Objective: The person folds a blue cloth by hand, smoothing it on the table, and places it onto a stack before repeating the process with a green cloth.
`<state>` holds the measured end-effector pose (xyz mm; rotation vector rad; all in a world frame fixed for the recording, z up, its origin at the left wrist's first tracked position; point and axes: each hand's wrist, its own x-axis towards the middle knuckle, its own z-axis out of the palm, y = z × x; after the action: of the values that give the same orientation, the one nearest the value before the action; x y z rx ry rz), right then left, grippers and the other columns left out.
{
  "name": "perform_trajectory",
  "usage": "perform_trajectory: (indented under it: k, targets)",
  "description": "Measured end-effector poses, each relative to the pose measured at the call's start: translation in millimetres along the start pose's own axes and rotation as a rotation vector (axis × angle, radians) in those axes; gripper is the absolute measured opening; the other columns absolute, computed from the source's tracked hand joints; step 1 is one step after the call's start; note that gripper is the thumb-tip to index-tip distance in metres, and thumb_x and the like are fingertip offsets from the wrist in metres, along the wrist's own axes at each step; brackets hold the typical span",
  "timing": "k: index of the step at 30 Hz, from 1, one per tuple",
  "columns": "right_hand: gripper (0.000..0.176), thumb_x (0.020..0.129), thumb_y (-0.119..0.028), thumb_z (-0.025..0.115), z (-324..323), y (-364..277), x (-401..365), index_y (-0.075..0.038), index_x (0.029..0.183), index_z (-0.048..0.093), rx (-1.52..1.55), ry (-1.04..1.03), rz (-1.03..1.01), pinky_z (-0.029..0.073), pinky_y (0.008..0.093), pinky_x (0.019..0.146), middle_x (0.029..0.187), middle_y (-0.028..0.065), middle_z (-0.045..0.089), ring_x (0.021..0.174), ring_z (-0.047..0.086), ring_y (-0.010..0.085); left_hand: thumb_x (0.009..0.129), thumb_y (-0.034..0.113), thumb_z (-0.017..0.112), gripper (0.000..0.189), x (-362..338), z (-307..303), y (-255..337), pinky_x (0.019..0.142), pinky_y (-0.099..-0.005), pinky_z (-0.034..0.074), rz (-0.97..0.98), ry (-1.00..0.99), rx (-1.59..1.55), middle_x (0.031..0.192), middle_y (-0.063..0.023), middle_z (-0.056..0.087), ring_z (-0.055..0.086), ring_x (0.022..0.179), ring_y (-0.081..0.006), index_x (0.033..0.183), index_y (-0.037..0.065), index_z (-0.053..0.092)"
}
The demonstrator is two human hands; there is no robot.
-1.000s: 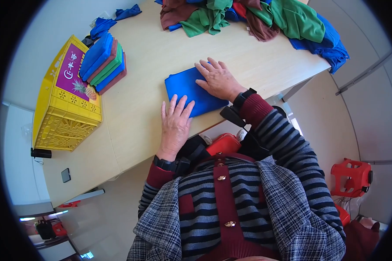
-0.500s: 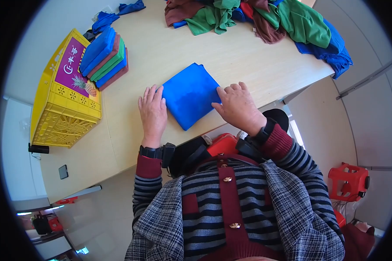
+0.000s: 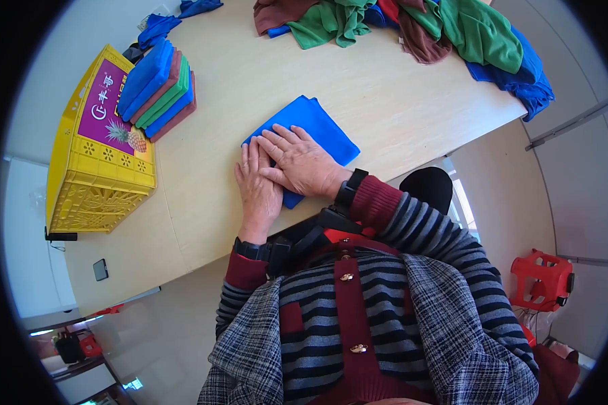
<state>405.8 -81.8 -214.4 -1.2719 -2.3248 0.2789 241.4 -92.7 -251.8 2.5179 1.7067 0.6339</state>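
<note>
A folded blue cloth (image 3: 324,135) lies flat on the table in front of me, one corner pointing away. My left hand (image 3: 259,192) rests along its left edge, fingers stretched out. Across the cloth's left part lies my right hand (image 3: 300,162), palm down and fingers extended, its thumb side overlapping my left hand. Both hands press from above and neither grips the cloth. Part of the cloth is hidden under them.
A stack of folded cloths (image 3: 159,88) in blue, brown and green leans by a yellow crate (image 3: 101,182). Loose cloths (image 3: 479,37) are heaped at the table's (image 3: 230,74) far right. A phone-like dark object (image 3: 100,270) lies near the left edge. A red stool (image 3: 539,280) stands at right.
My right hand has moved left from the cloth's right corner onto its left part, over my left hand. My left hand has shifted slightly right and toward me.
</note>
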Motion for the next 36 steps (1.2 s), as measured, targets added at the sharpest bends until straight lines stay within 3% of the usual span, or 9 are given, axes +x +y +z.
perform_trajectory:
  k: [4,16,28,36]
  targets:
    - [0.071,0.106,-0.056,0.040,-4.6,16.4,-1.5,-0.004,0.154,0.044,-0.124,-0.038,0.030,0.020,0.0499,0.126,0.162,0.0165,0.040,0.153,0.031,0.0343,0.107,0.034,0.047,0.062,1.0,-1.6,0.7,0.122,-0.0619,0.017,-0.028,-0.052,0.040,0.167,-0.0152,0.027,0.020,0.156,-0.0360,0.158,0.002,0.033]
    - [0.067,0.106,-0.050,0.044,-14.8,38.7,-12.0,-0.005,0.156,0.042,-0.244,0.002,0.173,0.020,0.0477,0.126,0.164,0.0130,0.038,0.154,0.028,0.0327,0.108,0.035,0.044,0.062,2.6,-8.0,7.6,0.122,-0.0623,0.019,-0.053,-0.079,0.067,0.167,-0.0153,0.027,0.022,0.156,-0.0363,0.159,0.002,0.031]
    - [0.065,0.105,-0.045,0.047,-23.2,61.9,-30.9,-0.003,0.154,0.041,-0.185,0.098,0.310,0.026,0.0493,0.123,0.159,0.0182,0.043,0.148,0.038,0.0375,0.109,0.039,0.039,0.062,1.2,-7.6,9.7,0.124,-0.0596,0.016,-0.061,-0.065,0.060,0.168,-0.0146,0.027,0.021,0.156,-0.0351,0.160,0.003,0.030]
    - [0.065,0.105,-0.043,0.049,-42.1,67.6,-43.3,-0.002,0.154,0.041,-0.203,0.029,0.427,0.026,0.0510,0.123,0.158,0.0188,0.044,0.148,0.037,0.0377,0.110,0.040,0.037,0.062,-0.4,-9.1,10.5,0.124,-0.0586,0.015,-0.072,-0.060,0.057,0.168,-0.0143,0.027,0.021,0.156,-0.0347,0.160,0.004,0.031]
